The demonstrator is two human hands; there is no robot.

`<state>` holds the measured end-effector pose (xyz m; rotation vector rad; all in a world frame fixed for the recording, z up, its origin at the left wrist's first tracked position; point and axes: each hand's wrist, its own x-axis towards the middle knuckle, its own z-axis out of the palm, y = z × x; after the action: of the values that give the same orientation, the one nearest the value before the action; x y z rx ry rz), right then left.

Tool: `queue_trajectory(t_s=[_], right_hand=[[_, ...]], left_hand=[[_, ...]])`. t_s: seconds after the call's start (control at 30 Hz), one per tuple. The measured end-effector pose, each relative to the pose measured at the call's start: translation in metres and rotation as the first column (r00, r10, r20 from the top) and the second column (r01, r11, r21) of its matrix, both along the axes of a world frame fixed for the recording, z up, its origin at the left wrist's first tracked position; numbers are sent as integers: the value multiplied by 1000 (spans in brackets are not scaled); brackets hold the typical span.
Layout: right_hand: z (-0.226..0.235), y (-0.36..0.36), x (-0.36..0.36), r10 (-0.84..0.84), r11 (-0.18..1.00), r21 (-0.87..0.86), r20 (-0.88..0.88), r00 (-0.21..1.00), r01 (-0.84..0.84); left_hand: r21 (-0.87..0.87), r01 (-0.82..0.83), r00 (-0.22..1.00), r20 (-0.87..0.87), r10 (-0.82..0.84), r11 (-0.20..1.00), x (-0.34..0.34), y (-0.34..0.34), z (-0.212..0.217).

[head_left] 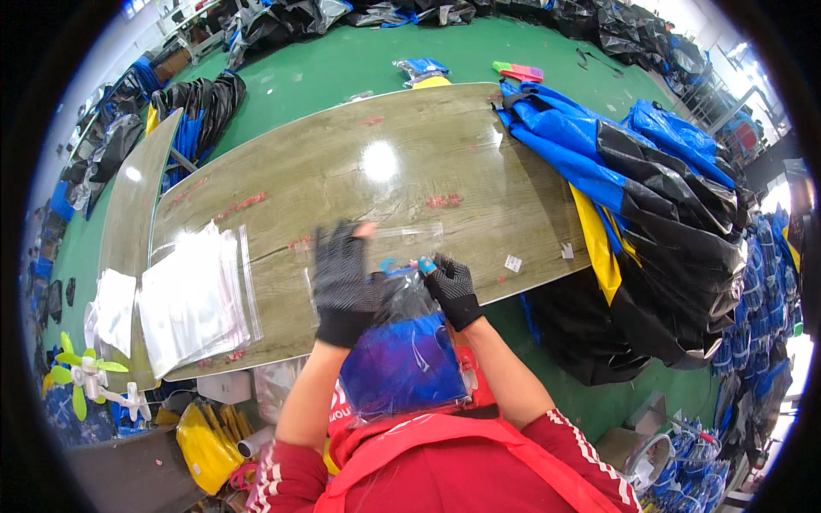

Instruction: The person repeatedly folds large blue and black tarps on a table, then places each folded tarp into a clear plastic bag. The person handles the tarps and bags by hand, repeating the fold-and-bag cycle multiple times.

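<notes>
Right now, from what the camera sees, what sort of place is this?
Probably a packing workshop: clear plastic bags lie stacked on the work table, black and blue sheeting is piled at its right end, and a blue packet in clear plastic is at the near edge.

At the table's (299, 154) near edge, the left hand (346, 278) is blurred and hides part of the bag (406, 363); the bag's folded blue contents cannot be identified. At the table's right, a bundle (658, 231) covers its end; print on a nearby label (513, 263) is too small. Below the table, the picture's edge cuts the red shirt (453, 470).
</notes>
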<state>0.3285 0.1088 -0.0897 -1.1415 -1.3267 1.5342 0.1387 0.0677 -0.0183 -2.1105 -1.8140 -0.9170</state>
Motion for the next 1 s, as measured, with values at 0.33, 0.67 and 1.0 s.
queue_trajectory(t_s=[0.33,0.67,1.0], right_hand=[[45,43,-22,-468,621,748,115,876,234],[73,65,-146,-53,78,581,814,579,-810],[154,189,16,-357,913,408,784,508,13]], left_hand=[[-221,314,-90,961,261,923,-98,-21,-64],[-248,392,230,959,167,886,-96,-24,-27],[-280,366,78,960,271,887,-110,-24,-27]])
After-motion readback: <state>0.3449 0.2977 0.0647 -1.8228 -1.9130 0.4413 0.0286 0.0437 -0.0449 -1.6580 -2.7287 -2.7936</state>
